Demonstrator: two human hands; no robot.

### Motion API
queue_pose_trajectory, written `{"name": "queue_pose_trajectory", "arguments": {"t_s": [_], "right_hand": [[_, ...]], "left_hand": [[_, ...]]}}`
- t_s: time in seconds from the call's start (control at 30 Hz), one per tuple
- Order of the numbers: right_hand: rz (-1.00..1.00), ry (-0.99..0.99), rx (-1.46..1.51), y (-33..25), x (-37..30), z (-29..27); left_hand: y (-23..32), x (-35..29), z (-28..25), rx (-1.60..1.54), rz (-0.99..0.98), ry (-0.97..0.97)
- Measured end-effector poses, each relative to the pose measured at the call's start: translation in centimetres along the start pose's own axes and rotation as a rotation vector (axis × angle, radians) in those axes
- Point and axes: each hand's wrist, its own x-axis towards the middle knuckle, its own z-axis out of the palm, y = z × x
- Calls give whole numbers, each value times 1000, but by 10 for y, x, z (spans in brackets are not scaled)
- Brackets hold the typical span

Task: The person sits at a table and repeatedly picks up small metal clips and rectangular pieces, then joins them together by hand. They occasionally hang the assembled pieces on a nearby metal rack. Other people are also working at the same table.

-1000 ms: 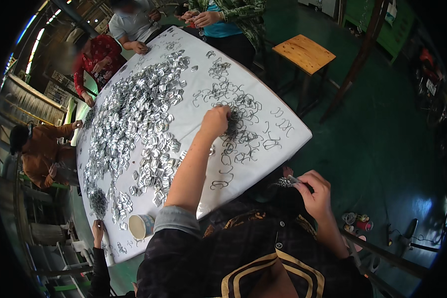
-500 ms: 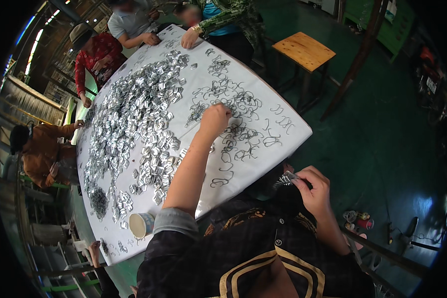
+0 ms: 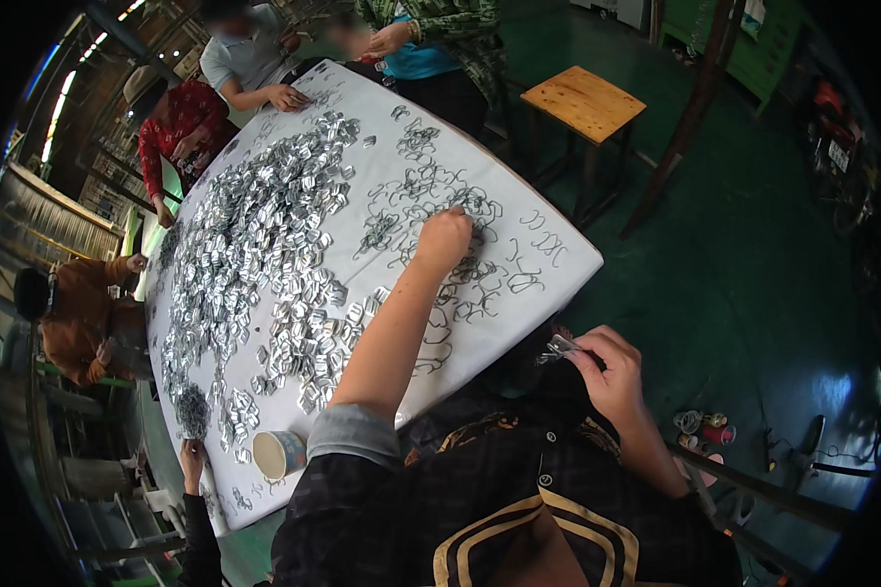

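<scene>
Now | left hand (image 3: 446, 241) farther right, curled at hooks (image 3: 470, 266), hold unclear | right hand (image 3: 585, 354) pinching metal parts (image 3: 560, 346) | 1 cup (image 3: 279, 455)

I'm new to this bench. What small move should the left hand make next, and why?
Probably pinch one curved wire and bring it toward the right hand: the left hand is down among the loose wires, its fingertips hidden, while the right hand holds a small shiny piece beyond the table edge.

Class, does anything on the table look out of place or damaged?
One silver piece lies alone between the silver heap and the dark hooks, so it looks slightly stray. I see no clear damage.
</scene>
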Motion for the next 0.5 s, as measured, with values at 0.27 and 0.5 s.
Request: {"name": "queue_pose_trajectory", "arguments": {"t_s": [0.27,0.5], "right_hand": [[9,48,-20,2,3,-2],[-14,54,1,7,5,5]], "left_hand": [[-15,-3,-14,-269,-271,12],[27,-4,-6,-184,-126,81]]}}
